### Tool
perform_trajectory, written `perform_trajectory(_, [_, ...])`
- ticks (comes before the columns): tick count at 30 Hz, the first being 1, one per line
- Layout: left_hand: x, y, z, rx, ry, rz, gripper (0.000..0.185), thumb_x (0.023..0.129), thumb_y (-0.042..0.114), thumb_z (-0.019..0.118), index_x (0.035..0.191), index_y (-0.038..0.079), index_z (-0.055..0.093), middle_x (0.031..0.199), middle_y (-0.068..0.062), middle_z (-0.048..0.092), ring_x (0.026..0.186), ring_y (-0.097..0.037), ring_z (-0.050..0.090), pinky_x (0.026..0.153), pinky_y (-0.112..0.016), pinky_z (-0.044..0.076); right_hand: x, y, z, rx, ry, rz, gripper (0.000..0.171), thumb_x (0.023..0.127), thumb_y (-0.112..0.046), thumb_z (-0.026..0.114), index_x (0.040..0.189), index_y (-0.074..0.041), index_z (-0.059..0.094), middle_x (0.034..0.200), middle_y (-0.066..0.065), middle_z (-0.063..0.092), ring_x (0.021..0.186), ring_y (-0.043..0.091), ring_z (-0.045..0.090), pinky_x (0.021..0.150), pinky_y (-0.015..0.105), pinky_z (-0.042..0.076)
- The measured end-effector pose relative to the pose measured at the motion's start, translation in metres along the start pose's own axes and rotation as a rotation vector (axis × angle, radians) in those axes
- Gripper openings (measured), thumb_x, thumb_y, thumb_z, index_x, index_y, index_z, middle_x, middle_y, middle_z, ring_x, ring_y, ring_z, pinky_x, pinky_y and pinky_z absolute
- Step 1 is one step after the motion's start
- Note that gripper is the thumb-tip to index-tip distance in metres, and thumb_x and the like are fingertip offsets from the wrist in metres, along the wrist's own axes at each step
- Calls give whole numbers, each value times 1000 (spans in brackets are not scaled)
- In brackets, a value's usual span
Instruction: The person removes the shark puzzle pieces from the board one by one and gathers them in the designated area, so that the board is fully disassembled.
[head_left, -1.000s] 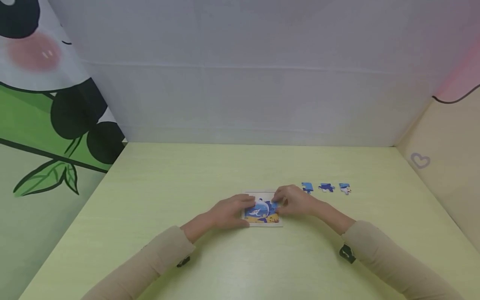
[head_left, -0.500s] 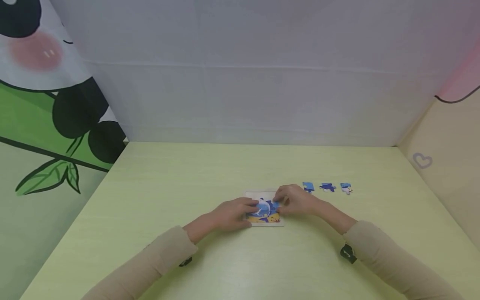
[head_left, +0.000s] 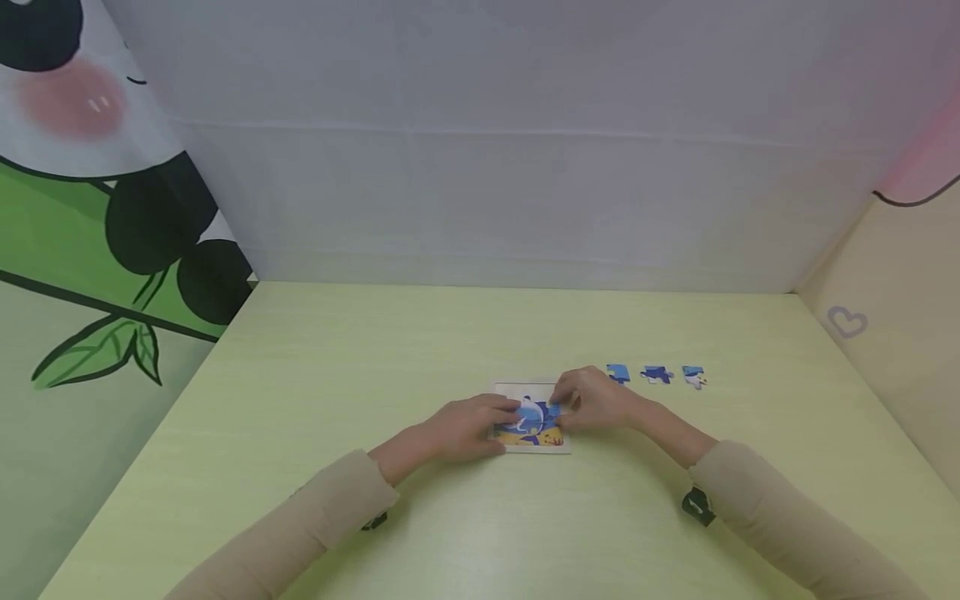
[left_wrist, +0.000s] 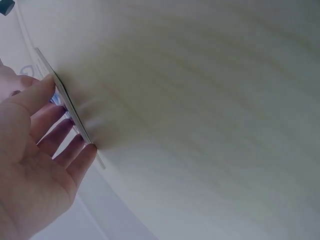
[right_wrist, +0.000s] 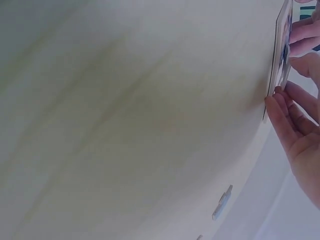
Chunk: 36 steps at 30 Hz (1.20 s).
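1. the puzzle (head_left: 530,421) lies flat on the table (head_left: 480,517), near its middle, between both hands.
2. the left hand (head_left: 465,427) rests on the puzzle's left edge, fingers straight and a little apart, pressing the board down.
3. the right hand (head_left: 594,402) is at the right edge, fingertips curled together on a piece; a firm pinch i cannot confirm.
4. three loose pieces (head_left: 656,375) lie in a row just right of the right hand, so this hand is nearer to them.
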<state>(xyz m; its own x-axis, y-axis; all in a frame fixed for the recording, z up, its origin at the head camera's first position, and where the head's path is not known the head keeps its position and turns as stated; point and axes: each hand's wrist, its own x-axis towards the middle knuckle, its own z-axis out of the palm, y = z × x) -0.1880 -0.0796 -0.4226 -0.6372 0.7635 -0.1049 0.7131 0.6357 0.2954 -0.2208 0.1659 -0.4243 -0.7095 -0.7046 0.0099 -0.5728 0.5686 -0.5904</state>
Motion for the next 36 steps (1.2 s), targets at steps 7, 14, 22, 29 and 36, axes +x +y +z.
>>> perform_trajectory(7, [1, 1, 0, -3, -7, -14, 46, 84, 26, 64, 126, 10, 54, 138, -4, 43, 129, -21, 36, 102, -37, 36, 2, -1, -3, -32, -28, 10, 22, 75, -15, 72, 93, -4, 70, 90, 1, 65, 79, 9, 56, 68, 18, 49])
perform_trajectory(14, [2, 1, -1, -4, -11, -21, 45, 85, 26, 63, 126, 11, 54, 139, -3, 42, 129, -20, 36, 101, -37, 36, 2, -1, -6, -20, -41, 0, 21, 75, -14, 71, 93, -3, 70, 91, 2, 65, 80, 11, 57, 69, 19, 50])
perform_trajectory(22, [6, 2, 0, -53, 34, -39, 46, 82, 26, 67, 122, 7, 57, 134, -5, 47, 124, -22, 41, 100, -35, 37, 2, 1, -6, -17, -44, 3, 21, 76, -14, 71, 94, -4, 70, 92, 1, 65, 82, 12, 57, 70, 19, 50])
perform_trajectory(29, [17, 3, 2, -83, 108, -95, 50, 81, 31, 67, 122, 6, 56, 131, -9, 48, 124, -25, 39, 99, -38, 38, 2, 1, -3, -31, -31, -1, 22, 76, -14, 71, 95, -4, 70, 91, 1, 64, 80, 10, 56, 69, 20, 50])
perform_trajectory(36, [22, 5, 3, -53, 76, -126, 51, 83, 34, 64, 126, 9, 54, 136, -7, 44, 127, -25, 36, 99, -41, 38, 3, 1, -2, -31, -21, -1, 22, 75, -13, 71, 94, -3, 70, 90, 1, 64, 78, 10, 55, 68, 20, 50])
